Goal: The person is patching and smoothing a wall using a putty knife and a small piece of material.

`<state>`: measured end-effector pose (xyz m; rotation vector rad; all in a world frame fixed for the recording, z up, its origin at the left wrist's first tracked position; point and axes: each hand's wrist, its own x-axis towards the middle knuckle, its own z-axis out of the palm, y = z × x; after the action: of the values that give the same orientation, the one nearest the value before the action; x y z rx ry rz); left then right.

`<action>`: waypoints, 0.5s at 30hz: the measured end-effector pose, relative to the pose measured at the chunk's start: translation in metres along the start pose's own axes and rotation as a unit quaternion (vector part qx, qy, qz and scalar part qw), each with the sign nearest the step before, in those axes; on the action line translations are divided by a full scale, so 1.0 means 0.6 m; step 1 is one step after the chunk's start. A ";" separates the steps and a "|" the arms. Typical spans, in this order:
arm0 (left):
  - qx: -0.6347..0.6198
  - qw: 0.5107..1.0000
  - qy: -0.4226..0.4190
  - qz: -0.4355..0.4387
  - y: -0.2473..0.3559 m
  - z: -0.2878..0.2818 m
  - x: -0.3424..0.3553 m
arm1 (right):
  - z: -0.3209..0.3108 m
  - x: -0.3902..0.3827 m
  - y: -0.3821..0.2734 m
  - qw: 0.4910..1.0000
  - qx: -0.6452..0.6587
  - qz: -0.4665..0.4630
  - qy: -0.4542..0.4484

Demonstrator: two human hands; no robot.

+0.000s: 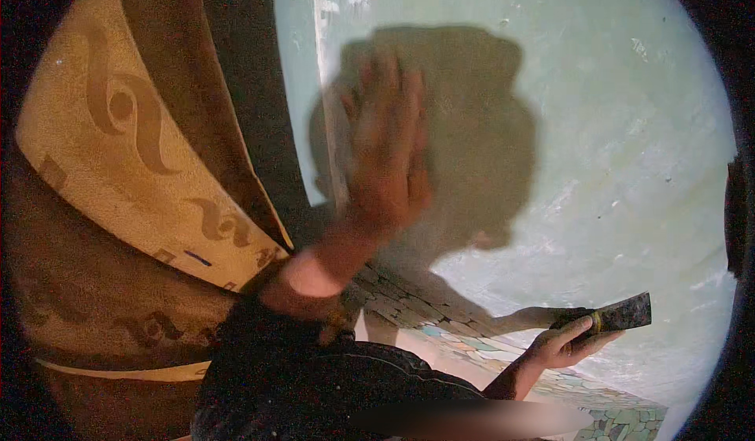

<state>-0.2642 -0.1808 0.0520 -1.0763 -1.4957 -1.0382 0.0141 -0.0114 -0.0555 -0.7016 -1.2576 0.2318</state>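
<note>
Head view: takes in a pale green wall with both bare hands before it.
Right grip: narrowed around a scraper, thumb along the upper side, fingers stretched out below.
Left grip: opened wide and raised, fingers pointing up, back turned to the camera; set flat over the wall, contact under the palm hidden.
Scraper position: held at lower right, well apart from the left grip, tilted slightly upward to the right; cannot tell whether touching the wall.
Scraper look: dark, flat, nearly rectangular, scuffed, with a yellowish band beside the thumb.
Wall finish: smooth to streaky, marked with whitish smears and small specks.
Shadow: rounded, cast across the wall and over the left grip.
Scroll-patterned band: tan with brown curls, bent by the lens.
Stone-patterned surface: pieced in irregular, many-sided shapes.
Sleeve: dark, matte cloth.
</note>
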 end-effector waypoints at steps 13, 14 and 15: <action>-0.086 0.995 -0.006 0.051 0.026 0.012 0.046 | -0.008 0.002 -0.001 1.000 -0.016 -0.020 0.006; -0.052 0.997 -0.060 0.021 0.040 0.006 -0.008 | -0.005 0.002 -0.007 1.000 -0.006 -0.016 0.006; -0.029 0.993 -0.112 -0.015 0.050 0.012 -0.067 | -0.005 0.003 -0.008 1.000 -0.013 -0.020 0.001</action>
<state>-0.2316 -0.1714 0.0141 -1.2474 -1.6731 -1.0140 0.0165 -0.0152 -0.0514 -0.6986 -1.2730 0.1817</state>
